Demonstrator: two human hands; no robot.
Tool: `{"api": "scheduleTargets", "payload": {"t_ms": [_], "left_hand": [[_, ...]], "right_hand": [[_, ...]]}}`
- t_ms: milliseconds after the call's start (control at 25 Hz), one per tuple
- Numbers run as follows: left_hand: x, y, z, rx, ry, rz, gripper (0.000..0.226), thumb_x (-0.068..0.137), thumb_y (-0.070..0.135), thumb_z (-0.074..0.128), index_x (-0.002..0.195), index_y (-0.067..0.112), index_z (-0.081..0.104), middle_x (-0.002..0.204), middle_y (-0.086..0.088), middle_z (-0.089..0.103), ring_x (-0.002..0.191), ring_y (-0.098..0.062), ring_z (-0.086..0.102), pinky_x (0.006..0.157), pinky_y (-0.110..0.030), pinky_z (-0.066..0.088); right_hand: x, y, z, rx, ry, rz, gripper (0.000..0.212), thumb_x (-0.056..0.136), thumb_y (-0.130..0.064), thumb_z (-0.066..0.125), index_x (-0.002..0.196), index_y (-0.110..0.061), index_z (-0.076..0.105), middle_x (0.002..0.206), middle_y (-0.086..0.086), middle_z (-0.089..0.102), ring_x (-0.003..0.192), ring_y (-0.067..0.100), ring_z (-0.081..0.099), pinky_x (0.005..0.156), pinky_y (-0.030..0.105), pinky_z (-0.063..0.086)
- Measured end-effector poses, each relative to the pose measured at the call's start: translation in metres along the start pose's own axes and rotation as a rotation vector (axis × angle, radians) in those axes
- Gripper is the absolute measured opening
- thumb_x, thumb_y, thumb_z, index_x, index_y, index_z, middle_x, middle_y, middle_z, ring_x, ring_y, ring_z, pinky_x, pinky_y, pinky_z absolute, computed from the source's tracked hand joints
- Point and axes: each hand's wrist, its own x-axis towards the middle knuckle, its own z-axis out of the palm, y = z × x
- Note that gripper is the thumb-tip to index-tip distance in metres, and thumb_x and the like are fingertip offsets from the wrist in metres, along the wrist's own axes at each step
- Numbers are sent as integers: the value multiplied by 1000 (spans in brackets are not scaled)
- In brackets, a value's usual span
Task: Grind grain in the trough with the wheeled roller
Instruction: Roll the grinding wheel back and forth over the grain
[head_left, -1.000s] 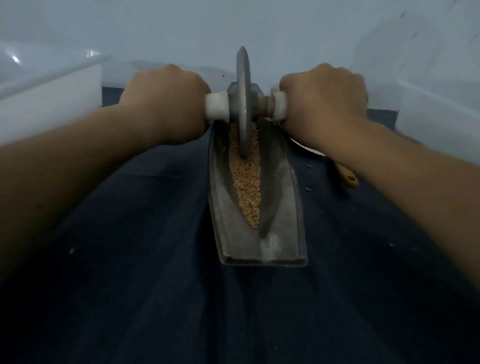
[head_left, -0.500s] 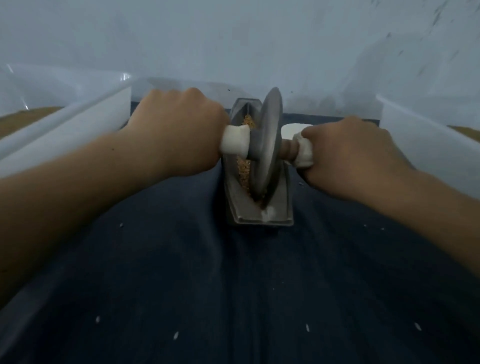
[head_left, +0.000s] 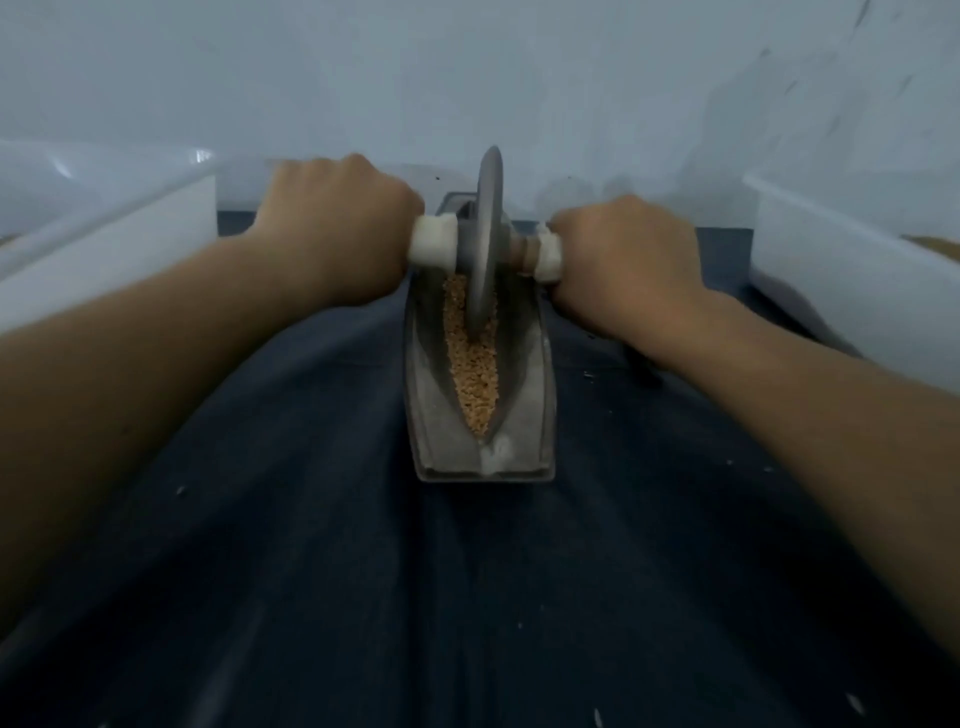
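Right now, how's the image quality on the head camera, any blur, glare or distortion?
Head view: dim, bluish light, no hard shadows; overall soft, though the grain in the trough is readable; the roller looks slightly smeared; a small glare spot sits on the rim of the left white bin; wide-angle stretch swells both forearms toward the lower corners.

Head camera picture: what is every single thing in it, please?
wheeled roller: one, grey disc with white handles, upright in the trough, on the grain
trough: one, grey, middle of the cloth
grain: one heap, tan, in the trough's groove
bins: two, white, far left and far right
cloth: one, dark blue, under the trough
wall: one, pale, behind
left grip: one, bare hand, round the left handle
right grip: one, bare hand, round the right handle
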Motion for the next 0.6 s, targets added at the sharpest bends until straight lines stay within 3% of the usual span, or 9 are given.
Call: {"api": "scheduleTargets", "payload": {"t_ms": [120, 240, 320, 480, 600], "left_hand": [[-37, -2, -26, -26, -34, 59, 8, 81, 33, 60, 88, 29, 59, 66, 4, 34, 60, -25, 42, 58, -34, 35], [-56, -9, -36, -16, 24, 80, 10, 75, 36, 61, 84, 32, 59, 64, 6, 31, 57, -25, 41, 55, -31, 32], [-50, -9, -27, 3, 39, 44, 10, 77, 35, 62, 85, 31, 62, 63, 5, 31, 56, -25, 39, 54, -32, 31], [-3, 1, 7, 58, 25, -67, 12, 84, 31, 63, 93, 23, 66, 70, -4, 43, 60, -25, 41, 55, -34, 32], [22, 1, 12, 42, 21, -113, 11, 83, 22, 62, 93, 20, 66, 73, -7, 45, 63, -27, 44, 59, -36, 33]], "right_hand": [[-44, 3, -28, -42, 7, -59, 20, 81, -40, 62, 75, -29, 47, 65, -4, 51, 54, 21, 42, 49, 25, 26], [-68, 7, -45, -14, 51, -70, 34, 76, -45, 65, 62, -33, 36, 53, -12, 38, 44, 11, 33, 47, 19, 23], [-58, 8, -38, -28, 42, -58, 28, 77, -45, 63, 64, -34, 40, 54, -11, 38, 45, 12, 32, 47, 20, 23], [1, 5, 7, -35, 10, 33, 24, 83, -35, 67, 72, -27, 47, 66, -1, 45, 60, 25, 46, 52, 27, 29], [34, 6, 18, 21, -54, 115, 23, 86, -37, 64, 73, -23, 53, 70, 0, 49, 59, 23, 44, 52, 26, 28]]}}
